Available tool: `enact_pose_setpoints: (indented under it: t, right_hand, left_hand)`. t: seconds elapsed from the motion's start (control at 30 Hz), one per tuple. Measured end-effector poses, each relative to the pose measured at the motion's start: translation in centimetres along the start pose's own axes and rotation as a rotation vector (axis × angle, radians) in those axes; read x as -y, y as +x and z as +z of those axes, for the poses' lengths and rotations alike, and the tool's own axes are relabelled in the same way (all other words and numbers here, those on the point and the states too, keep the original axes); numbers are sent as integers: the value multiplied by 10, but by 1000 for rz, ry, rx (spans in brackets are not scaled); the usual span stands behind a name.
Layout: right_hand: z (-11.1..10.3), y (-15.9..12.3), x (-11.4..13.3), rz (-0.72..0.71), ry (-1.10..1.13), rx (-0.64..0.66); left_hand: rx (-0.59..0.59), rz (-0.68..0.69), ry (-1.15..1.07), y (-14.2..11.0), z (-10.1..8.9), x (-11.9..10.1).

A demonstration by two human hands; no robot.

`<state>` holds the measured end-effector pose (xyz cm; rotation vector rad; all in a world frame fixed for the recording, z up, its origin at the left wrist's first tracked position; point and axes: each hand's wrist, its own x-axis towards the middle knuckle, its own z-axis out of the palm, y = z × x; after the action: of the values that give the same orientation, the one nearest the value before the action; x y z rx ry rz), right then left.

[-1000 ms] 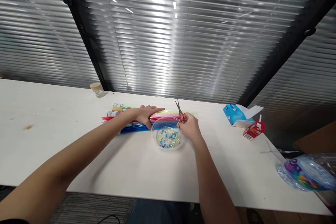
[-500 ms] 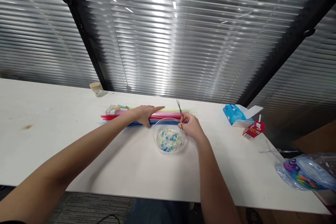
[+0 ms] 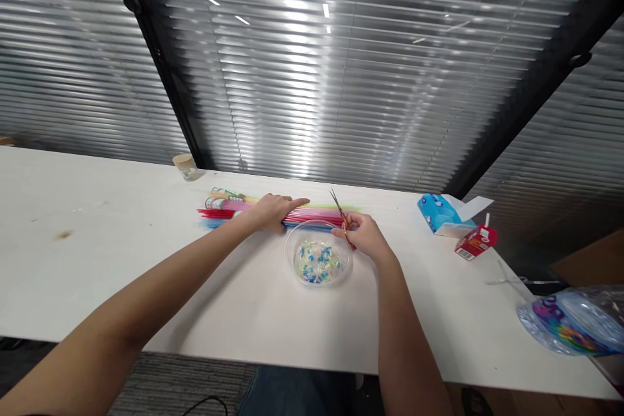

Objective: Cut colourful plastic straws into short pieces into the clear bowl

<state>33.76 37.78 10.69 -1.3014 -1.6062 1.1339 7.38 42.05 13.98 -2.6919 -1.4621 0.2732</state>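
Observation:
Over bundles of long thin plastic straws [image 3: 322, 214] in yellow, pink, red and blue lies my left hand [image 3: 274, 211]. Its index finger points right and the other fingers are partly hidden, so it is open on the bundles. My right hand [image 3: 363, 234] is closed around the handles of small scissors [image 3: 338, 203] with coppery loops. The blades point up and away, slightly parted. Between the hands, on the near side of the straws, stands a clear plastic bowl [image 3: 287, 259]. Small cut pieces [image 3: 318, 263] in blue, pale yellow and clear lie in it.
A jar with a tan lid [image 3: 184, 162] stands at the back left. To the right are an opened blue box [image 3: 439, 214], a red carton [image 3: 475, 243] and a clear plastic package [image 3: 570, 322] at the white table's [image 3: 273, 325] right edge. Blinds hang behind.
The view has shifted slightly, moving everything a little to the right. My right hand with the scissors has moved slightly right of the bowl. My left hand stays on the straws.

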Motion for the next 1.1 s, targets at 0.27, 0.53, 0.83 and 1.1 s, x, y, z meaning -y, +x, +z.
enact_pose_setpoints:
  t: [0.27,0.53,0.83,1.1]
  right_hand:
    - [-8,1,-1,12,30,-78]
    - [-12,8,-6,-47,-24,-438]
    - [3,27,-24,-140,-155,-596]
    - [6,38,-34,-18,-68,-694]
  left_hand:
    - [-70,-55,121,-7,12,-13]
    - [-148,-58,68,-7,20,-7]
    - [-183,-40,38,-11,22,-10]
    - [-208,-52,85,-10,21,-11]
